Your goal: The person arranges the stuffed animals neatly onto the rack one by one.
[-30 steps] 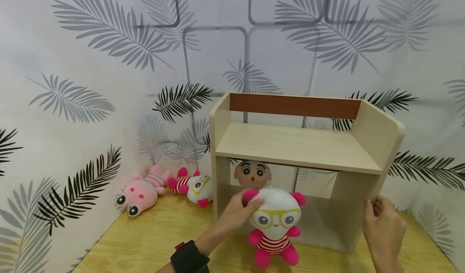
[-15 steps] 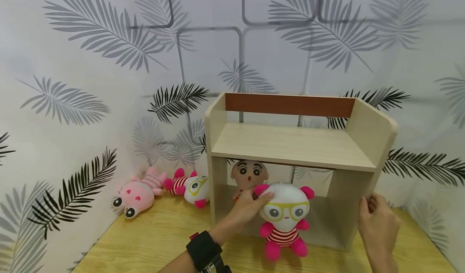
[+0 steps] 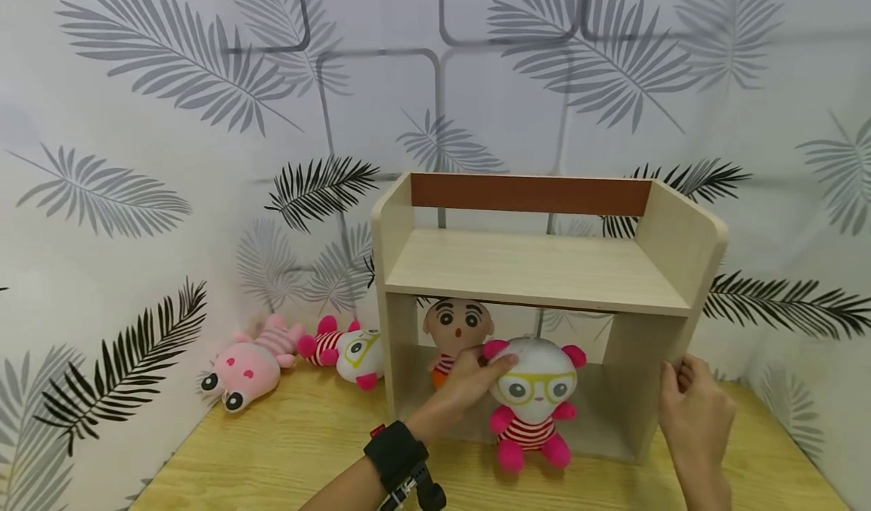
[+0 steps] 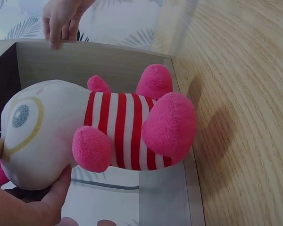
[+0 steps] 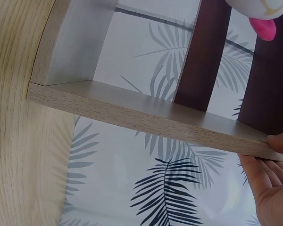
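Note:
My left hand (image 3: 469, 382) grips a plush panda (image 3: 534, 390) by the side of its head. The toy has pink ears and limbs, yellow glasses and a red-and-white striped body; it is upright before the lower opening of a small wooden shelf (image 3: 537, 269). In the left wrist view the panda's feet (image 4: 170, 127) hang above the tabletop. My right hand (image 3: 697, 413) pinches the front edge of the shelf's right side panel (image 5: 151, 120), thumb inside and fingers outside. Inside the lower compartment, at the left, a plush boy doll (image 3: 459, 329) stands, partly hidden behind my left hand.
Left of the shelf, a pink frog-like plush (image 3: 248, 371) and a second plush panda (image 3: 350, 351) lie on the wooden table (image 3: 272, 450). The shelf's left panel partly hides that panda. A leaf-patterned curtain or wall covering (image 3: 272, 118) stands behind.
The held panda has moved right relative to the shelf, and slightly toward it, uncovering more of the boy doll. My right hand keeps its place on the panel while the head view shifts.

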Available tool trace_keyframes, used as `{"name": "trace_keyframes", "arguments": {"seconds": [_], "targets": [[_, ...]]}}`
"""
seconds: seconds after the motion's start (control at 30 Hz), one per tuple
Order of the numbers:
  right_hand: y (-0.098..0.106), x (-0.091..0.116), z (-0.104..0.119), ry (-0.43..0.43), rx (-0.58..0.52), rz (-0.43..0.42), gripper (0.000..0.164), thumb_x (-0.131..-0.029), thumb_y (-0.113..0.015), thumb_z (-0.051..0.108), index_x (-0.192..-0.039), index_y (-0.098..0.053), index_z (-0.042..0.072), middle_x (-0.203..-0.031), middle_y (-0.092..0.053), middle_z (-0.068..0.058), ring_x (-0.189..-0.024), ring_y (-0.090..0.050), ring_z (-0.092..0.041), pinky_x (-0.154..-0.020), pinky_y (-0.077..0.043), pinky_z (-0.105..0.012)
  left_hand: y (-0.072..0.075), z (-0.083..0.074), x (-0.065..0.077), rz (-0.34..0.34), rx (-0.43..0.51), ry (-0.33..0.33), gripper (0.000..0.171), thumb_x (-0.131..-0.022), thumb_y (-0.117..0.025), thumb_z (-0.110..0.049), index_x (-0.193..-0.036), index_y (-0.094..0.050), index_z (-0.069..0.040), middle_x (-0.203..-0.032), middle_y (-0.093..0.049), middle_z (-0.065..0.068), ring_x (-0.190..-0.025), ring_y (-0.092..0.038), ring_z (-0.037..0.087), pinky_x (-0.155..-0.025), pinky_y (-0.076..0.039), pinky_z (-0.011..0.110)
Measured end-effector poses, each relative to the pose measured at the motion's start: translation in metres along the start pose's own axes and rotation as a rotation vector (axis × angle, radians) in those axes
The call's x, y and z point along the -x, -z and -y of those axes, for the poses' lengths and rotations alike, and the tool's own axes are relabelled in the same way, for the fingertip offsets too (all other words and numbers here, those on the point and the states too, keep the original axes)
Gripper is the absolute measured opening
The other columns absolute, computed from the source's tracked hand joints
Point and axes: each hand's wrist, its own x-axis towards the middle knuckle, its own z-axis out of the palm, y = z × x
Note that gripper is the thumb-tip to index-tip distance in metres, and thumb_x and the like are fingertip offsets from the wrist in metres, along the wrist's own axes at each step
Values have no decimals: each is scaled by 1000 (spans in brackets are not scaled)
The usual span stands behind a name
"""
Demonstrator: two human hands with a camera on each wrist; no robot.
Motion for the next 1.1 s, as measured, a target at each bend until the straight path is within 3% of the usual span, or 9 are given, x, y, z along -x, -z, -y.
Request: {"name": "trace_keyframes", "arguments": {"seconds": [0.37, 0.57, 0.9, 1.1], "targets": [[1, 0, 1, 2, 3, -2, 19, -89, -67, -1, -101, -66, -15, -93, -68, -32, -81, -69, -48, -65, -23, 5, -15, 3, -20, -17, -31, -36, 31, -95, -70, -29, -108, -70, -1, -91, -73, 4, -84, -68, 14, -76, -55, 27], [1, 1, 3, -15, 4, 18, 20, -91, -66, -1, -103, -65, -16, -94, -67, -34, -82, -68, -50, -63, -22, 6, -28, 3, -31, -43, -90, -57, 33, -94, -71, -28, -109, -69, 1, -89, -72, 5, -83, -67, 14, -75, -54, 28], [1, 0, 1, 7, 3, -10, 17, -89, -67, -2, -99, -65, -15, -92, -68, -32, -80, -69, -49, -64, -23, 5, -37, 4, -45, -67, -92, -103, 28, -94, -70, -24, -101, -71, 4, -85, -72, 9, -79, -67, 13, -72, -54, 26], [0, 2, -1, 16, -2, -15, 14, -89, -67, -2, -96, -65, -14, -90, -69, -31, -78, -69, -47, -67, -23, 5, -41, 7, -56, -88, -73, -65, 29, -94, -69, -27, -99, -72, 2, -84, -72, 6, -77, -65, 9, -65, -50, 22]]}}
